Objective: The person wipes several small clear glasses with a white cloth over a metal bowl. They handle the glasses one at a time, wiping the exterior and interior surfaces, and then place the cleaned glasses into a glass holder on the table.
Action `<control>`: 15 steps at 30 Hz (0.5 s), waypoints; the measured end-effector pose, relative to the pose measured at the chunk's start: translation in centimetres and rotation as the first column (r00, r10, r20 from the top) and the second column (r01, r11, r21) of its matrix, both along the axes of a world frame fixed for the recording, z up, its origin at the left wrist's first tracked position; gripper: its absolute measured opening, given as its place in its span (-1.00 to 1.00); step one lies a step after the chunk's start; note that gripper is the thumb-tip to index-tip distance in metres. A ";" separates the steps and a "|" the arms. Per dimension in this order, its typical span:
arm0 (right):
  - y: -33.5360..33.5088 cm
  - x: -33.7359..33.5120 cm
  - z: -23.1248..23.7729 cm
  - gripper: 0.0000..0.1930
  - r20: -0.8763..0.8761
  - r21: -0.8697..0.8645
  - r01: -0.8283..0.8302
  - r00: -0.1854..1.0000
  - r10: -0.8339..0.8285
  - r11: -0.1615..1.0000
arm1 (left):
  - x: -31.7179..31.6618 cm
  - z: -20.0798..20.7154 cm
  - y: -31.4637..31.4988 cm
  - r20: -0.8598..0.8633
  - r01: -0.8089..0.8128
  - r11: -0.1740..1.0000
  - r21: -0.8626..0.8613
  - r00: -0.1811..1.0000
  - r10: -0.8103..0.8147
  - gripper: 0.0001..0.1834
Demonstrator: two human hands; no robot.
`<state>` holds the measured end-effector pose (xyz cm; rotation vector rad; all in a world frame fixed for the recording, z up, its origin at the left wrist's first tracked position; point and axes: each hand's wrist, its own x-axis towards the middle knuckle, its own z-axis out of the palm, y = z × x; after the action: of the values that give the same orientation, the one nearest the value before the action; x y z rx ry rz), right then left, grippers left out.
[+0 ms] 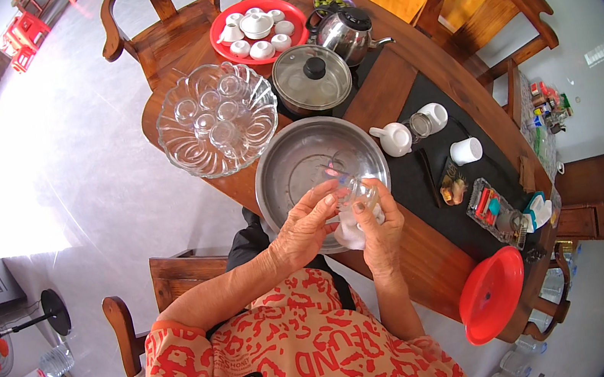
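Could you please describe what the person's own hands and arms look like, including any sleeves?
The left hand and right hand are bare, without gloves, and no watch shows. The forearms are uncovered too. The short sleeves belong to a pale orange top with red blotches and lettering.

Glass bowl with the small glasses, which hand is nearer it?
Left. The left hand is below and to the right of the glass bowl in the picture; the right hand is farther right, beyond the left hand.
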<state>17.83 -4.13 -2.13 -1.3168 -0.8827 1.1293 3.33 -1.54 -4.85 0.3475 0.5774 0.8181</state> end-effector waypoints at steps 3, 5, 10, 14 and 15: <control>-0.2 -0.5 0.2 -0.60 -0.053 0.005 -0.004 0.999 0.004 1.000 | -0.1 0.0 0.1 0.030 -0.021 1.000 0.008 0.999 0.021 -0.55; -0.4 -0.3 1.1 -0.59 -0.039 -0.043 -0.078 0.996 0.076 0.996 | -0.4 -0.5 0.6 0.073 -0.037 0.999 0.029 0.997 0.035 -0.58; -1.0 3.8 0.6 -0.58 0.009 -0.044 -0.060 0.998 0.060 0.997 | -1.6 -0.8 1.0 0.126 -0.040 0.999 0.030 0.991 0.035 -0.61; 0.3 1.8 3.3 -0.66 0.066 0.149 0.066 0.995 -0.077 0.987 | -1.7 0.2 0.7 0.134 0.010 1.000 -0.016 0.991 -0.008 -0.64; 0.6 1.3 2.9 -0.65 0.228 0.252 -0.027 0.973 -0.033 0.967 | -1.4 0.3 0.6 0.137 0.012 1.000 0.001 0.990 -0.012 -0.63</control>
<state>19.13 -3.51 0.79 -1.2498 -1.1557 0.8378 1.92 -0.96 -4.56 0.2922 0.4462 0.8233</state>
